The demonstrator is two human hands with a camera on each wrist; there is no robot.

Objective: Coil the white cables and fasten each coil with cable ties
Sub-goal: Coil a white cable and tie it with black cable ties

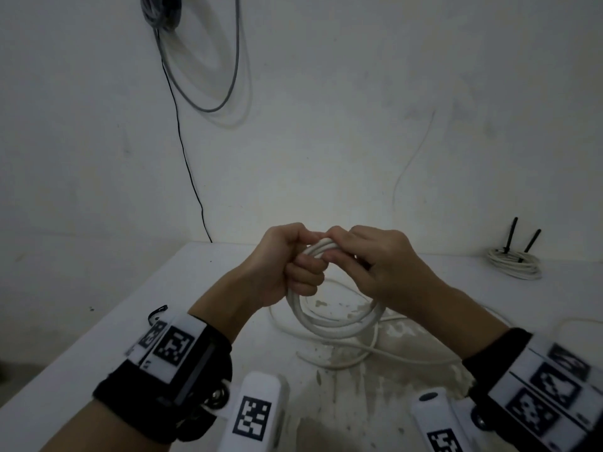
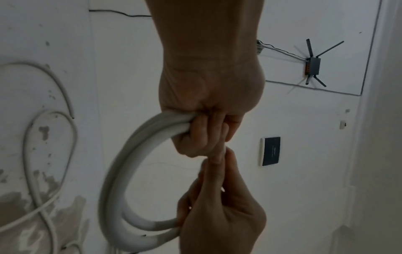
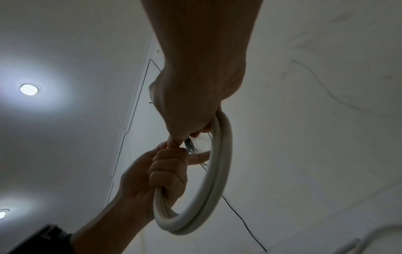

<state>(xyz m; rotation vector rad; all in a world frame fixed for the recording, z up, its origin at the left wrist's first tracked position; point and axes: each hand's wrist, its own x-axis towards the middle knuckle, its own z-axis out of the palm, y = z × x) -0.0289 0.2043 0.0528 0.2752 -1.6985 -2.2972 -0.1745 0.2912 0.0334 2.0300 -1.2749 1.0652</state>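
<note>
A white cable coil (image 1: 336, 326) of several turns hangs upright above the white table (image 1: 107, 337). My left hand (image 1: 295, 261) grips its upper left part in a fist, and my right hand (image 1: 372, 261) curls round the top right beside it, thumbs nearly touching. In the left wrist view my left hand (image 2: 203, 132) clenches the coil (image 2: 121, 171) while my right hand (image 2: 219, 216) holds its other side. The right wrist view has my right hand (image 3: 195, 113) and left hand (image 3: 167, 171) both on the coil (image 3: 217, 180). Loose white cable (image 1: 375, 353) trails on the table below.
A finished white coil (image 1: 515, 265) with two black cable ties sticking up lies at the back right. Two white marker-tagged devices (image 1: 257, 415) (image 1: 437, 425) sit at the near edge. A grey cable loop (image 1: 208, 76) hangs on the wall, and the table's left edge runs diagonally.
</note>
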